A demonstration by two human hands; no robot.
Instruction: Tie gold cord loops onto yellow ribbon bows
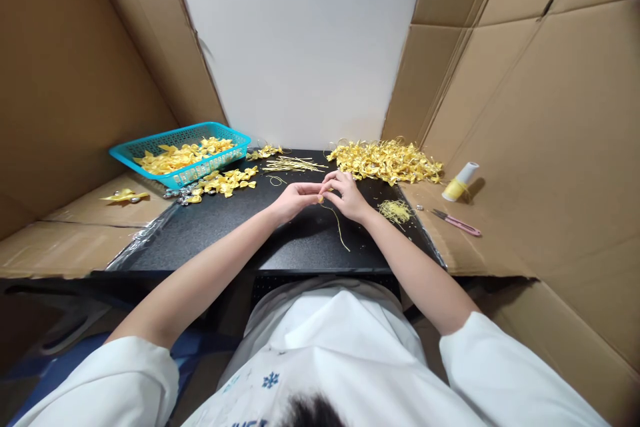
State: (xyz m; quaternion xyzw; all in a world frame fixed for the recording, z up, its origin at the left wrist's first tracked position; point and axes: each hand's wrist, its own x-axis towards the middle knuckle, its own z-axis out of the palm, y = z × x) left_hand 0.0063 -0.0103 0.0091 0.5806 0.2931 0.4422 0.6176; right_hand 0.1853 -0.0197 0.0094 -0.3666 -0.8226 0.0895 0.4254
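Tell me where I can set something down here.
Bare: the black tabletop between the left forearm and left bow pile; also nearer, left of the dangling thread; and cardboard nearside of the pink snips. Crowded: the far side, with blue basket, yellow strips and right bow heap.

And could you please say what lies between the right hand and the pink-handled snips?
The head view shows a yellow thread tangle and a small silvery piece.

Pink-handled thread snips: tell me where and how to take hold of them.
Probably best gripped by the pink handle, right hand coming from the right: the snips lie flat, handle end rightward, dark blades pointing left.
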